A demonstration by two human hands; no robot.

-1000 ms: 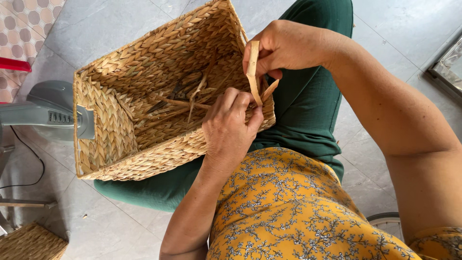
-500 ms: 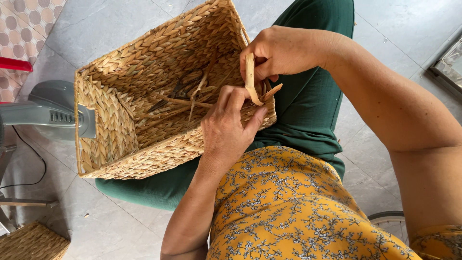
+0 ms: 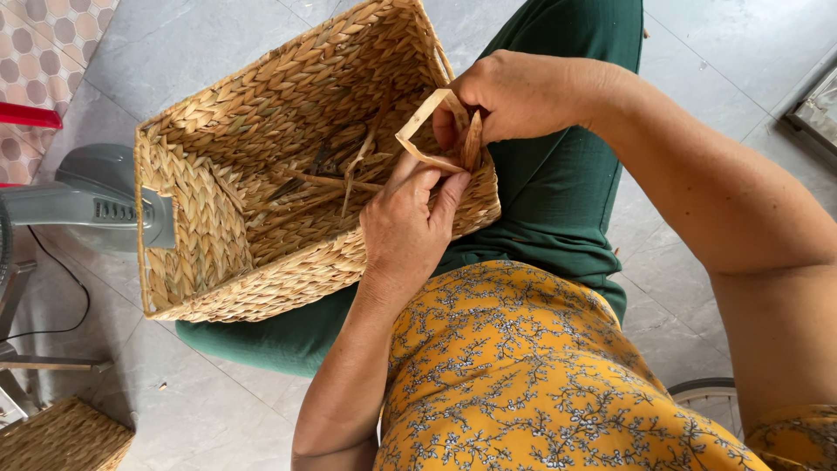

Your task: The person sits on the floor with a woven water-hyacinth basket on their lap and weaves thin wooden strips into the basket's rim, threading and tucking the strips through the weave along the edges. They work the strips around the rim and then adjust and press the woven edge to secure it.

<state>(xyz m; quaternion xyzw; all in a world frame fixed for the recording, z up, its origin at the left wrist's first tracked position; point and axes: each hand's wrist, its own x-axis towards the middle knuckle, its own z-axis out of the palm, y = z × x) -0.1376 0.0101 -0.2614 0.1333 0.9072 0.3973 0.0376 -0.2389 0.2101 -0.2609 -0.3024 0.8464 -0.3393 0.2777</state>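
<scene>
now right fingers pinch the bent straw strip; left fingers touch it beneath.

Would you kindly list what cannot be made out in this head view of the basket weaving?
- Head view: the left hand hides part of the woven basket's near rim.
- Head view: the right hand covers where the flat strip ends.
- Head view: the small basket is cut off by the bottom edge.
- Head view: the grey fan runs off the left edge.
</scene>
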